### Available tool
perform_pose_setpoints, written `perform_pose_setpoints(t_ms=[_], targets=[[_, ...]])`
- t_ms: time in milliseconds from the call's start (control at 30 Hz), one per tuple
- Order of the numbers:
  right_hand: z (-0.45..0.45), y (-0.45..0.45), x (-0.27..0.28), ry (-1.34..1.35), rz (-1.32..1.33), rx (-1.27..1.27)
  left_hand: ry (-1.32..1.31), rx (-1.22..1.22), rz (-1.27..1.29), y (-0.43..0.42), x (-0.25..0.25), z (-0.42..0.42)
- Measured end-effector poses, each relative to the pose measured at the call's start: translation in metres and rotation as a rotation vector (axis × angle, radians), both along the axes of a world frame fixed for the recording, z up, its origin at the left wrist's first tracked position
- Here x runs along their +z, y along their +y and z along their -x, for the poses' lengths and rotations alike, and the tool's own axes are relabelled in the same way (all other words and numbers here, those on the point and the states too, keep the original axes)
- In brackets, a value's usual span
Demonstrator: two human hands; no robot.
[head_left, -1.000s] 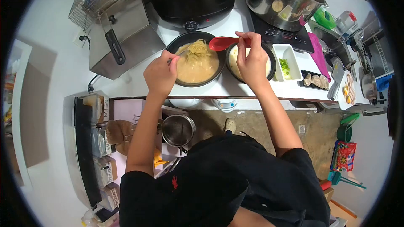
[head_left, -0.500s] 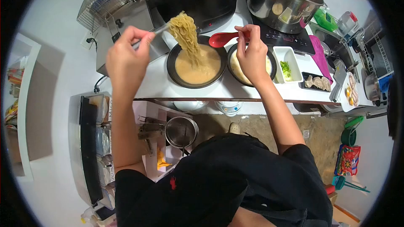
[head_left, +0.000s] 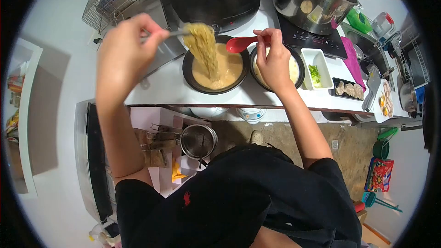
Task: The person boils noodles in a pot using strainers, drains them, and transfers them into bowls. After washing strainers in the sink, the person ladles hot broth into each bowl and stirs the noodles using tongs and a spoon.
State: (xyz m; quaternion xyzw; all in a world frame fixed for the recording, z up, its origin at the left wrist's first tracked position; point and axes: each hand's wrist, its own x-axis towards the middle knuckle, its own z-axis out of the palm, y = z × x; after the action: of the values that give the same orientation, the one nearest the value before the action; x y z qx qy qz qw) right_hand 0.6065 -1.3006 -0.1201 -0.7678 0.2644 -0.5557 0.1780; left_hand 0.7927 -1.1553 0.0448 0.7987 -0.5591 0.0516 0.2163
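Note:
My left hand (head_left: 131, 48) is closed round the handle of a grey metal utensil (head_left: 177, 33), probably a fork; its end is hidden in noodles. A bundle of yellow noodles (head_left: 202, 48) hangs from it, the lower ends reaching into pale brown broth (head_left: 227, 66) in a black bowl (head_left: 187, 72). With my right hand (head_left: 275, 62) I pinch a red soup spoon (head_left: 240, 44), its bowl above the right rim of the broth bowl. Under my right hand stands a second black bowl (head_left: 301, 76) with whitish contents, partly covered by the hand.
To the right are a white dish (head_left: 324, 57) of chopped green onion (head_left: 314, 74), a black tray of dumplings (head_left: 351, 90) and a plate of egg and meat slices (head_left: 385, 101). A big steel pot (head_left: 317, 0) sits on an induction cooker (head_left: 317, 40). A wire fryer basket (head_left: 108, 2) stands at back left.
My left hand has moved left and slightly down, its utensil now nearly level. The noodle bundle is a little lower. My right hand and the red spoon have barely moved.

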Motion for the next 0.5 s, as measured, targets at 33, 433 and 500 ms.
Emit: perform_pose_setpoints(t_ms=[33,433,500], targets=[[0.000,0.002,-0.002,0.002,-0.037,0.007,-0.018,0.001,-0.092,-0.007,-0.009,0.000],[-0.001,0.009,-0.021,0.023,-0.025,0.036,-0.346,-0.120,-0.615,-0.132,-0.113,-0.006],[-0.002,0.008,-0.024,0.067,0.002,0.015,-0.301,-0.073,-0.616,-0.143,-0.113,-0.008]])
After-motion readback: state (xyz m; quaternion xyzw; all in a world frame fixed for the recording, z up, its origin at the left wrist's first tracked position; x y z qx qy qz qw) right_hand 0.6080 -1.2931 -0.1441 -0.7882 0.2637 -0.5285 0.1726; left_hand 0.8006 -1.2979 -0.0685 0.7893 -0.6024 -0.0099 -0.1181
